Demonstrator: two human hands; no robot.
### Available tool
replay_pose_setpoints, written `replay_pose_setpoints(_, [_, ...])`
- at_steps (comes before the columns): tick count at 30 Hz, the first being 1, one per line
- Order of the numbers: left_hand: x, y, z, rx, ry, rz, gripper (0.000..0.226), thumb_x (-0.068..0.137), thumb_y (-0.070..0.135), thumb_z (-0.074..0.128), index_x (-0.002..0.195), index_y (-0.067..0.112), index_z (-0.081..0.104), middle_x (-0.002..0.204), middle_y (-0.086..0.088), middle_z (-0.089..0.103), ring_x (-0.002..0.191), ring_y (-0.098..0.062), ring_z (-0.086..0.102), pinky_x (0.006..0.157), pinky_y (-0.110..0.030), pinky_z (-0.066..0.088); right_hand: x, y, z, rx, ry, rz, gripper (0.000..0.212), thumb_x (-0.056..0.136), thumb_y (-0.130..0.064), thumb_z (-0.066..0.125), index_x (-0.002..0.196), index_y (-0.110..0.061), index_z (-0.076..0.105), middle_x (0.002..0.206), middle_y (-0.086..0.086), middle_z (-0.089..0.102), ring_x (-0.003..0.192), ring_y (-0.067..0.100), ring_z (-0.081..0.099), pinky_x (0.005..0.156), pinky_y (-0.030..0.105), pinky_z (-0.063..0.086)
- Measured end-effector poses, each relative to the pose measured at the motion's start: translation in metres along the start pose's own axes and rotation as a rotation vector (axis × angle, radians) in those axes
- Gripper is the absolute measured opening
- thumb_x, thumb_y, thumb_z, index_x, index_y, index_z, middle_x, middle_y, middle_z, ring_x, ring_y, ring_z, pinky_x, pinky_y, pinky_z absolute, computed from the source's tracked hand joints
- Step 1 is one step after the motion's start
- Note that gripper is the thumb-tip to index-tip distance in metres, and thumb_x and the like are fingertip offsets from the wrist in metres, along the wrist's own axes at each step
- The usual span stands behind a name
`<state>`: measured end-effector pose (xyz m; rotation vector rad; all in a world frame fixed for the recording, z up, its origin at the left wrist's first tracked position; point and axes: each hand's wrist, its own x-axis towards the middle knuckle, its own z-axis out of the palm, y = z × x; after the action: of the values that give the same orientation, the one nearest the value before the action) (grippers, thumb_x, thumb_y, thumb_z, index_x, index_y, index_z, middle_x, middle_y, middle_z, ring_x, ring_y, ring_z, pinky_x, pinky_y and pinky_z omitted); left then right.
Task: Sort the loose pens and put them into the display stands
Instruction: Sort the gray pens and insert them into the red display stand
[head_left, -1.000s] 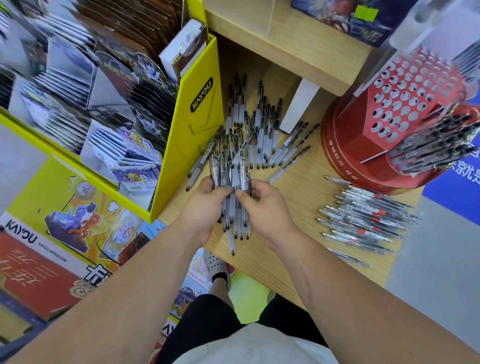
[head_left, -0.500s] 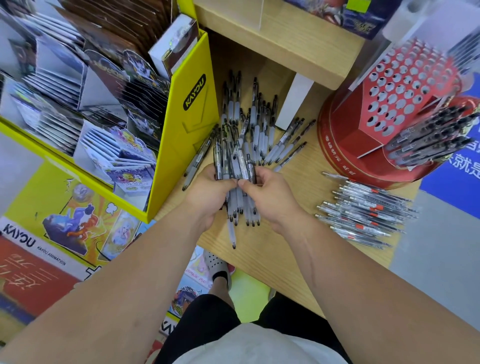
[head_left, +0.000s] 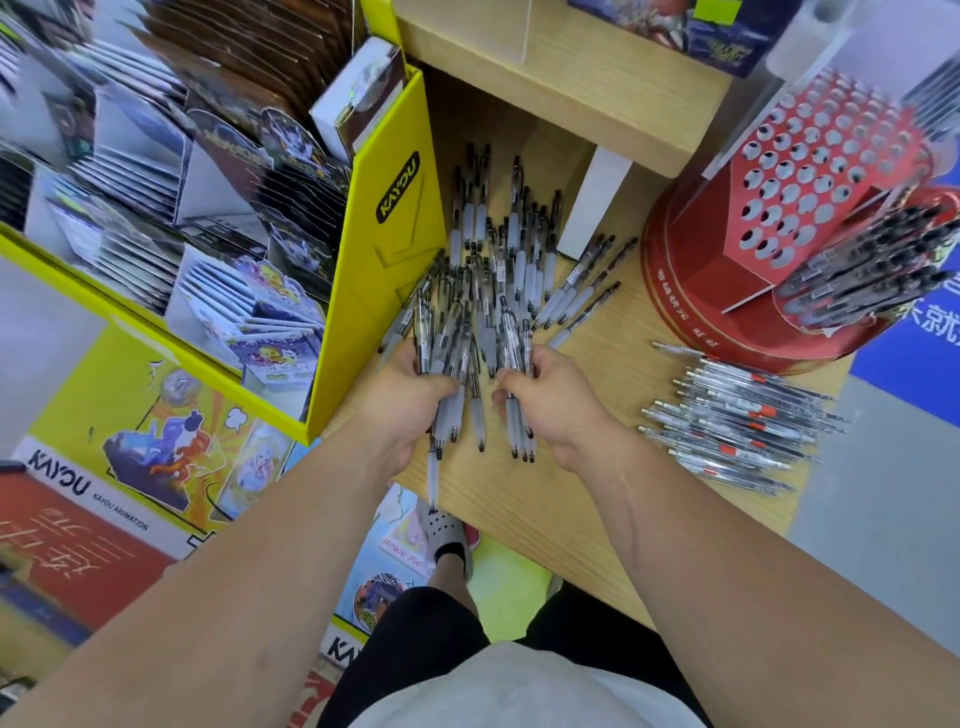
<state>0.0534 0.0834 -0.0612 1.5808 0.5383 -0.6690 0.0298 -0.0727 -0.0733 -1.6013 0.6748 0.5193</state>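
Observation:
A heap of loose clear pens with black tips (head_left: 511, 244) lies on the wooden counter (head_left: 597, 493) beside the yellow box. My left hand (head_left: 405, 400) grips a bundle of these pens (head_left: 452, 364), their tips pointing toward me. My right hand (head_left: 550, 400) grips a second, smaller bundle (head_left: 514, 343) just to the right. A tidy row of clear pens with red marks (head_left: 737, 421) lies at the right. The red display stand (head_left: 789, 208) with many round holes stands at the far right, with dark pens (head_left: 872, 260) stuck in its lower right side.
A yellow KAYOU card display (head_left: 395, 208) full of card packs crowds the left. A raised wooden shelf (head_left: 561, 88) overhangs the back of the counter, with a white block (head_left: 597, 197) under it. My legs and a shoe (head_left: 447, 530) show below the counter's front edge.
My hands have drawn apart, splitting the one bundle of pens into two, and they have shifted slightly forward toward the heap.

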Motion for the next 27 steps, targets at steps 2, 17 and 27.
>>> replay_pose_setpoints(2, [-0.003,0.000,-0.003,0.011,0.013,0.006,0.036,0.090,-0.007,0.060,0.114,0.019,0.061,0.106,-0.006,0.074,0.098,-0.022,0.072,0.074,-0.029,0.057,-0.003,-0.002,0.002,0.023,0.005,0.005,0.016,0.099,-0.011,0.053,0.113,-0.006,0.058,0.095,0.007,0.063,0.072,0.013,0.062,0.070,0.038,0.050])
replay_pose_setpoints(17, [-0.020,0.034,0.031,-0.305,-0.144,0.064,0.044,0.090,-0.013,0.050,0.120,0.018,0.062,0.115,-0.016,0.072,0.105,-0.038,0.067,0.090,-0.055,0.056,-0.047,-0.004,-0.035,0.089,-0.107,-0.024,0.018,0.086,-0.014,0.077,0.099,-0.015,0.065,0.066,-0.001,0.053,0.050,0.014,0.035,0.046,0.027,0.030])
replay_pose_setpoints(27, [-0.017,0.035,0.054,-0.445,-0.052,-0.006,0.032,0.092,-0.011,0.051,0.118,0.006,0.055,0.105,-0.020,0.065,0.090,-0.029,0.066,0.078,-0.045,0.058,-0.052,-0.006,-0.056,0.053,-0.272,-0.043,0.018,0.081,-0.004,0.080,0.094,-0.009,0.069,0.070,0.001,0.063,0.050,0.012,0.042,0.046,0.026,0.034])
